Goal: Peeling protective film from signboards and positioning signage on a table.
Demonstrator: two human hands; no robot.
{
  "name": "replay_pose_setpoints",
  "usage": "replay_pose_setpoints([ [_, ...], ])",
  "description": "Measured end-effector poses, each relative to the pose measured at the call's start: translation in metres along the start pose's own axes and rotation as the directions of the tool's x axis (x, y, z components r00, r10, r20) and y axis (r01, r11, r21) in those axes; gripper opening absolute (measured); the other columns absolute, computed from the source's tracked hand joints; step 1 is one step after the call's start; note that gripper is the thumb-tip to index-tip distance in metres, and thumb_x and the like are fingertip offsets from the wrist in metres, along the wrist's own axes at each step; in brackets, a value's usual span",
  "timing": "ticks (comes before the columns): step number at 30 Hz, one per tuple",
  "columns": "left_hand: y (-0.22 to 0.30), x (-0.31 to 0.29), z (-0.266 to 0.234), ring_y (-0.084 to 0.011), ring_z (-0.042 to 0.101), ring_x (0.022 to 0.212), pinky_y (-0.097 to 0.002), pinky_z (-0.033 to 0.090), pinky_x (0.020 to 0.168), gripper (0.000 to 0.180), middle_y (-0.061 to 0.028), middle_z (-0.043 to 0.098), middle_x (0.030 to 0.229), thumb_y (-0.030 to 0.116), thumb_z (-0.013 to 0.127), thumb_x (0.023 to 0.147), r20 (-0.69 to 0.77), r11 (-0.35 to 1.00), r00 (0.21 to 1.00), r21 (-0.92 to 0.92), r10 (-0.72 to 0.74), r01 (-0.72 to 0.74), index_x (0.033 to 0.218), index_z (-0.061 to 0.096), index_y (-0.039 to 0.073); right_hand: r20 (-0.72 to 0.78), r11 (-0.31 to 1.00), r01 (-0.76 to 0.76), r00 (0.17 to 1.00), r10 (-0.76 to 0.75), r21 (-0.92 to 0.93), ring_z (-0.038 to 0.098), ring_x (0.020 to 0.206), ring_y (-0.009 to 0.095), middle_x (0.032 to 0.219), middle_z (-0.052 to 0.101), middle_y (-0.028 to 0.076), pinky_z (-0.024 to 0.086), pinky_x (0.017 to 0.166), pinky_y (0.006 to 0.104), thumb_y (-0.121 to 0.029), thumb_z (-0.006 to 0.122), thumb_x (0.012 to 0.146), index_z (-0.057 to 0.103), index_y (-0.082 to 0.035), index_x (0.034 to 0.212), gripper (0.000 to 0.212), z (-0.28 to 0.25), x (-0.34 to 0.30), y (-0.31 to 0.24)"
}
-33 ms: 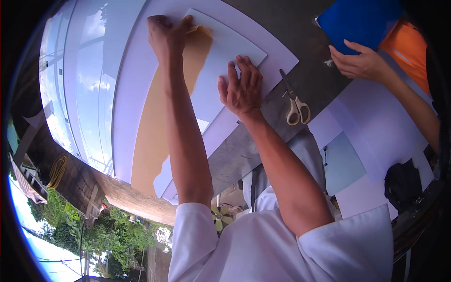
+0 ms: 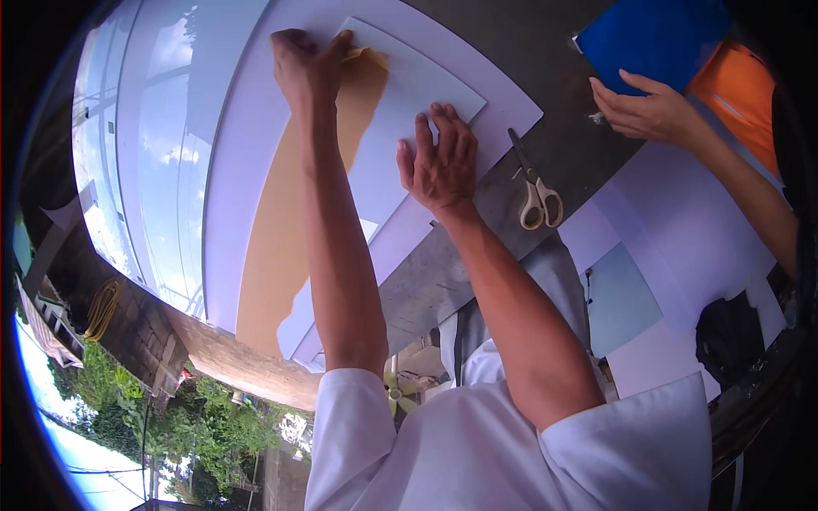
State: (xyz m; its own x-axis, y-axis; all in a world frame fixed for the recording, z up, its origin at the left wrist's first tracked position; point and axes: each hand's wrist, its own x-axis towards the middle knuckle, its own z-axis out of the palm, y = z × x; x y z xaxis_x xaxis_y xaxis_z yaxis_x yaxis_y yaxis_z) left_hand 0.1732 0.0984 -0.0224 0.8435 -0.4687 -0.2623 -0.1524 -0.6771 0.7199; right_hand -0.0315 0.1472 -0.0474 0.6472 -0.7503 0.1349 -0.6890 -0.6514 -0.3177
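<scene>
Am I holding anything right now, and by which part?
Your left hand appears to pinch the brown sheet by its far end; your right hand rests on the pale sheet, holding nothing.

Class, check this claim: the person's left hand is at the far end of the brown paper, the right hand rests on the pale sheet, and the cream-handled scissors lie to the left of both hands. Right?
Not quite: the head view shows the cream-handled scissors to the right of both the left hand and the right hand, not to their left. The rest stands.
</scene>
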Motion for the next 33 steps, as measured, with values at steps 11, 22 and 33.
replay_pose_setpoints([
  [11,-0.013,-0.003,-0.028,-0.0247,0.063,0.090,-0.0378,0.054,0.076,0.036,-0.0108,0.062,0.111,0.008,0.075,0.078,0.223,0.971,0.945,-0.061,0.239,-0.231,0.112,0.065,0.006,-0.028,0.999,-0.016,0.999,0.015,-0.031,0.046,0.124,0.036,0.130,0.049,0.019,0.039,0.100,0.0493,-0.032,0.059,0.091,0.054,-0.002,0.121,0.042,-0.005,-0.001,-0.002],
  [22,-0.035,0.036,-0.025,-0.0287,0.062,0.093,-0.0371,0.054,0.080,0.027,-0.0088,0.067,0.098,-0.002,0.064,0.074,0.324,0.417,0.370,-0.087,0.871,-0.905,0.100,0.069,0.005,-0.046,0.999,-0.041,0.998,0.040,-0.007,0.049,0.121,0.035,0.128,0.049,0.016,0.041,0.097,0.0486,-0.030,0.061,0.089,0.053,-0.004,0.120,0.041,-0.008,0.002,-0.003],
  [33,-0.039,0.050,-0.030,-0.0283,0.061,0.096,-0.0387,0.053,0.081,0.018,-0.0092,0.063,0.102,0.003,0.059,0.085,0.394,0.319,0.232,-0.170,0.889,-0.932,0.103,0.064,0.004,-0.038,0.997,-0.082,0.996,0.082,-0.011,0.050,0.113,0.034,0.129,0.047,0.014,0.042,0.096,0.0474,-0.033,0.063,0.087,0.051,-0.008,0.122,0.044,-0.010,-0.002,-0.003],
])
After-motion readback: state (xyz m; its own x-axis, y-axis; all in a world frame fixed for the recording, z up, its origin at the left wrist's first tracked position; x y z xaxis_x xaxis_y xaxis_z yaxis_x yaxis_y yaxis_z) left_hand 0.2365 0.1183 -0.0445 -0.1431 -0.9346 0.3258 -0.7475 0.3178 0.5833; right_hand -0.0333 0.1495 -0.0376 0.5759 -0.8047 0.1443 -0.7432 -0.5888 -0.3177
